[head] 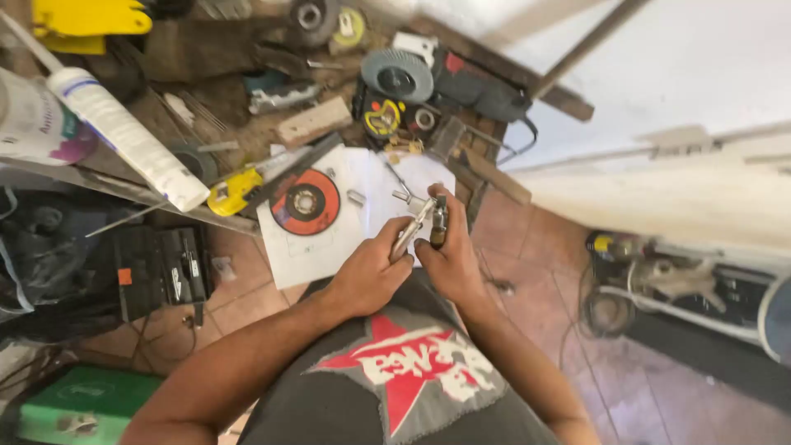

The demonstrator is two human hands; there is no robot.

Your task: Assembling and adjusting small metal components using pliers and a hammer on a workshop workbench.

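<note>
Your worn wooden workbench (247,58) runs across the top of the view, its near edge facing you. At that near edge lies a white paper sheet (329,247), carrying a red-and-black abrasive cutting disc (305,202) near its left side and a small metal cylinder (356,197) just beside the disc. Left of the sheet rests a yellow-handled tool (233,191). Towards the bench's far edge lie a pale wooden block (313,122), a yellow-and-black tape measure (383,118) and a grey flap disc (397,76). A long white sealant tube (124,132) lies slantwise at the left end.
</note>
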